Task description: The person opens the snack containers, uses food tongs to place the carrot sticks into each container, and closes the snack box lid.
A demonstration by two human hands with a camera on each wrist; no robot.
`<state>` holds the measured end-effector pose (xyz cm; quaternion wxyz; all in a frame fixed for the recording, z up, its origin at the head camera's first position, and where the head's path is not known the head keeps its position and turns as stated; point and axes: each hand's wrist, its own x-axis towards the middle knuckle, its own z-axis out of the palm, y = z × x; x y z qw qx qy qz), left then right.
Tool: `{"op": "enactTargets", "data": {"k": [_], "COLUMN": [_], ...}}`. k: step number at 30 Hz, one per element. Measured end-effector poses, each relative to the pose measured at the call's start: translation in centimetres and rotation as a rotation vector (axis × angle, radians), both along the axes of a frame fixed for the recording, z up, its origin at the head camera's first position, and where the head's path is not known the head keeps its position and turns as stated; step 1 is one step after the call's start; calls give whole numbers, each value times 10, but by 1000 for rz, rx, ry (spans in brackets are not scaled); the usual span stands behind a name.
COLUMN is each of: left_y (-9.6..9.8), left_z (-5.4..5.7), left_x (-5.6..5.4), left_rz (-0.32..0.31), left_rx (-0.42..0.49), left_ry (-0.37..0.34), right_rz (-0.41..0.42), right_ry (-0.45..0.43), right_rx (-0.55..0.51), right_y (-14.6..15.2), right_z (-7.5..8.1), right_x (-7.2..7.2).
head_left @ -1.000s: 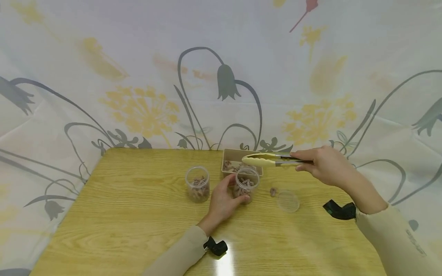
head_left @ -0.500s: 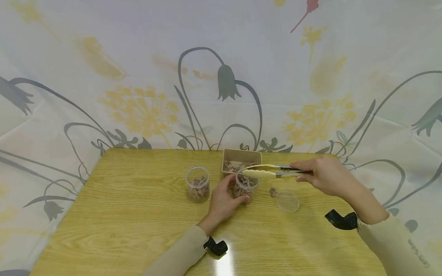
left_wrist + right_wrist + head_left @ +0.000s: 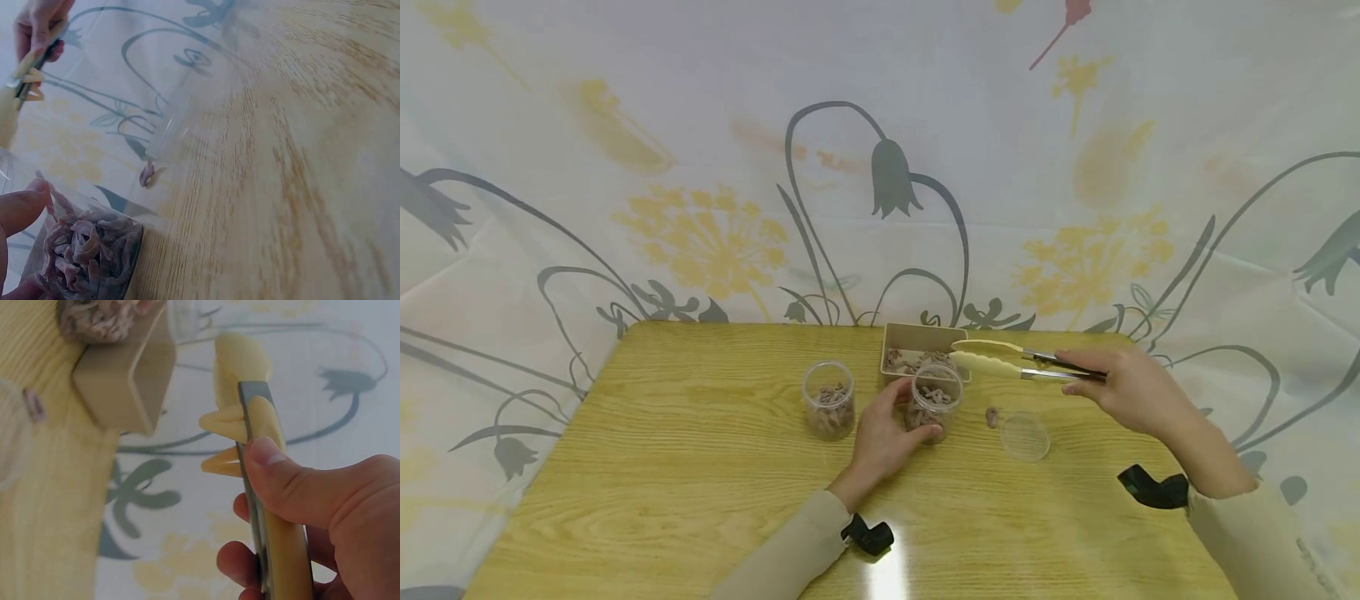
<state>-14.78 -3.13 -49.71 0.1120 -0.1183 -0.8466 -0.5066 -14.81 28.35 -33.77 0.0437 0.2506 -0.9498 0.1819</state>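
Note:
My left hand [image 3: 883,433] grips a clear plastic jar [image 3: 937,392] standing on the table, thumb and fingers round its sides. Brownish-pink dried strips [image 3: 94,253] fill the lower part of the jar. In my right hand [image 3: 1138,390] is a pair of tongs [image 3: 256,425] with pale yellow tips and metal arms, thumb on one arm and fingers on the other. The tongs' tips are parted, up and to the right of the jar's mouth, overlapping the right end of a beige box [image 3: 925,337] in the head view. Nothing shows between them. More strips lie in the box.
A second clear jar [image 3: 829,400] with strips stands left of my left hand. A round clear lid [image 3: 1026,437] lies flat on the table [image 3: 700,483] to the right, and one loose piece [image 3: 992,417] sits beside it. A patterned cloth [image 3: 715,167] hangs behind the table.
The tongs dipped over the jar's mouth half a second ago, then moved right and slightly up, away from it. My left hand and the jar have stayed in place.

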Motion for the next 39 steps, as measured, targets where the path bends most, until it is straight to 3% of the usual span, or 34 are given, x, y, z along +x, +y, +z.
{"op": "enactTargets", "data": {"k": [5, 17, 24, 32, 39], "left_y": [-1, -4, -4, -3, -3], "left_z": [0, -3, -3, -1, -2], "left_x": [1, 4, 7, 10, 12], "left_rz": [-1, -34, -35, -54, -76], "left_rx": [0, -7, -30, 1, 20], "left_ry": [-8, 49, 29, 55, 60], "right_rz": [-140, -372, -449, -493, -494], "right_ry": [-50, -24, -86, -115, -56], "right_rx": [-68, -81, -125, -244, -310], "right_y": [24, 69, 73, 73, 70], "right_z": [-29, -109, -134, -161, -165], "right_x": [2, 11, 17, 18, 19]}}
